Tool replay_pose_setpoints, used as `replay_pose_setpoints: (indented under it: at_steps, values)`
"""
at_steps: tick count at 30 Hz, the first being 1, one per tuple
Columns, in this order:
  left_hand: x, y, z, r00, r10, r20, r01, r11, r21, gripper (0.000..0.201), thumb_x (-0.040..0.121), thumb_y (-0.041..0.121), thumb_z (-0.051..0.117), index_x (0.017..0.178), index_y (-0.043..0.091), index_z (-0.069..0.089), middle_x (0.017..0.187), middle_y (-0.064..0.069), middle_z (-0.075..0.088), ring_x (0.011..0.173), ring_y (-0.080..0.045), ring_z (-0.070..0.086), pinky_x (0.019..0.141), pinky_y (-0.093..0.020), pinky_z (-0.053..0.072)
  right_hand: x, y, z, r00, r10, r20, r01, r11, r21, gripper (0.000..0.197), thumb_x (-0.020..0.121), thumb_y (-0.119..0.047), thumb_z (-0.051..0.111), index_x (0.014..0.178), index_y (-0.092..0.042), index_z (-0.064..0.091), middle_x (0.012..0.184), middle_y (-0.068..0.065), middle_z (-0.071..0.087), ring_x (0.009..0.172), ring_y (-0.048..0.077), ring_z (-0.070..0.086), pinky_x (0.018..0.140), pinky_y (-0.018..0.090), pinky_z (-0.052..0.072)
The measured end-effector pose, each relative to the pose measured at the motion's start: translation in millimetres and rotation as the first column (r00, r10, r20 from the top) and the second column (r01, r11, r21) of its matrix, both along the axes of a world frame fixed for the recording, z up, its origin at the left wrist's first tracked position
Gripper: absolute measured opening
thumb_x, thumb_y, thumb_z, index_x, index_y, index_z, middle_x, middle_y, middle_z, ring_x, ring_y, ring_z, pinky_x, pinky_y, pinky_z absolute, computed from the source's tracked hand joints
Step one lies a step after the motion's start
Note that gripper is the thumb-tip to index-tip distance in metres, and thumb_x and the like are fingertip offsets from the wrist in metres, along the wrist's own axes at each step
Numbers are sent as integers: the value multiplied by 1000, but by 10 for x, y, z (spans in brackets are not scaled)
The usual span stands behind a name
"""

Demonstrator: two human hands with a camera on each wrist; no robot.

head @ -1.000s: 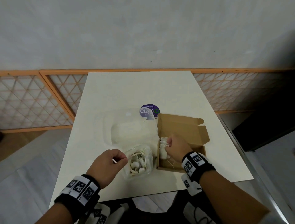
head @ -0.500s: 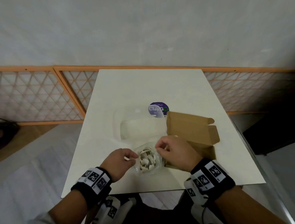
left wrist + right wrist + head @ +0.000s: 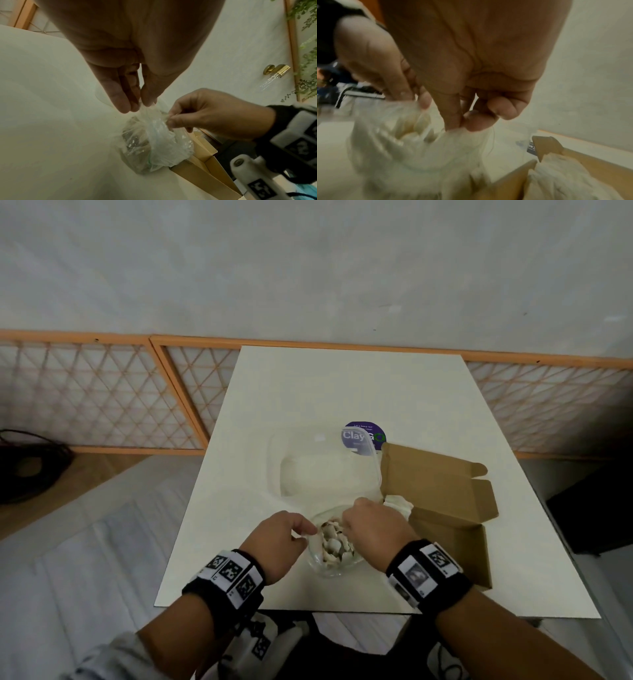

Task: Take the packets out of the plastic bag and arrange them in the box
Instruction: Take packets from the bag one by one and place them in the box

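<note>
**Both hands on the bag**

Your left hand pinches the plastic bag rim, your right hand pinches the opposite edge. Bag sits on the worktop, packets inside, touching the open cardboard box, which holds white packets

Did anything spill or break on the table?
No, nothing spilled. Both hands, left hand and right hand, pinch the plastic bag open. Its packets stay inside, beside the cardboard box.
</note>
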State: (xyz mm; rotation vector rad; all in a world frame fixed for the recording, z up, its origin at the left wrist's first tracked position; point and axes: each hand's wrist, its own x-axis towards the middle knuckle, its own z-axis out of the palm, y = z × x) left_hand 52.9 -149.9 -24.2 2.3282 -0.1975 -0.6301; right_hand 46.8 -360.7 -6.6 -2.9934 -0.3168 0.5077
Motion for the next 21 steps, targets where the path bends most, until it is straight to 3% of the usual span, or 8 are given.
replay_pose_setpoints:
  at_steps: [3, 8, 11, 15, 21]
  values:
    - [14, -5, -3, 1000, -14, 6, 14, 1000, 19, 24, 100, 20, 58, 115, 33, 71, 120, 12, 61, 98, -9, 60, 90, -19, 45, -31, -89, 153, 997, -83, 0, 82, 985, 150, 26, 103, -37, 53, 94, -21, 73, 98, -3, 65, 85, 17, 65, 74, 34, 52]
    - [48, -12, -3, 1000, -25, 16, 25, 999, 38, 24, 101, 21, 57, 117, 32, 71, 122, 10, 61, 96, -8, 59, 88, -18, 44, -101, -184, 517, 992, -115, 53, 93, 944, 316, 24, 96, -46, 65, 83, -26, 69, 83, -15, 67, 78, 3, 61, 71, 30, 53]
    - [62, -15, -2, 1000, -22, 10, 22, 999, 33, 24, 101, 21, 56, 117, 31, 71, 122, 9, 61, 96, -9, 60, 86, -19, 45, -124, -213, 706, 988, -101, 115, 53, 929, 367, 15, 98, -42, 63, 91, -31, 71, 90, -18, 65, 82, 1, 60, 73, 29, 53]
    - [53, 0, 11, 1000, -19, 2, 18, 1000, 20, 23, 101, 24, 57, 119, 32, 69, 122, 12, 60, 93, -7, 60, 74, -14, 44, -176, -254, 912, 984, -81, 158, 10, 914, 405, 10, 102, -32, 60, 103, -34, 69, 97, -18, 62, 85, -6, 54, 71, 11, 39]
    - [54, 17, 87, 1000, -18, -20, 18, 1000, 13, 23, 96, 38, 66, 118, 35, 67, 122, 12, 58, 92, -2, 62, 75, -18, 49, -200, -271, 1117, 971, -103, 214, -7, 888, 461, 11, 100, -28, 63, 102, -31, 74, 92, -21, 65, 90, -4, 57, 73, 7, 39]
